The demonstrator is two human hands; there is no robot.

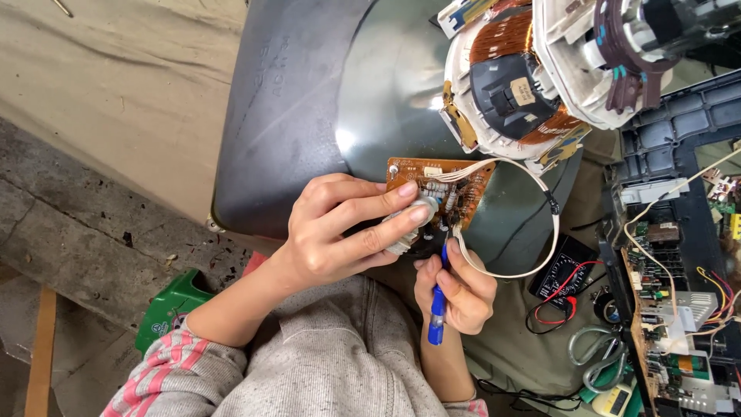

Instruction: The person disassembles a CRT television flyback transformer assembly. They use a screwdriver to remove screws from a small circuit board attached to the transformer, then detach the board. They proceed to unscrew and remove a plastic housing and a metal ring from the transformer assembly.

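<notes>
Left hand (340, 228) clamps circuit board (440, 189); right hand (455, 286) (closed grip) holds blue tool (438, 313).

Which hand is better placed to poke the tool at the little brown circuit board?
Probably the right hand. It already grips the blue-handled tool, whose tip sits at the edge of the small circuit board. The left hand is busy, its fingers wrapped over the board, holding it against the picture tube.

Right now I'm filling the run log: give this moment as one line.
left hand: grips small board | right hand: holds blue tool, tip at board | behind: picture tube | side: multimeter
</notes>
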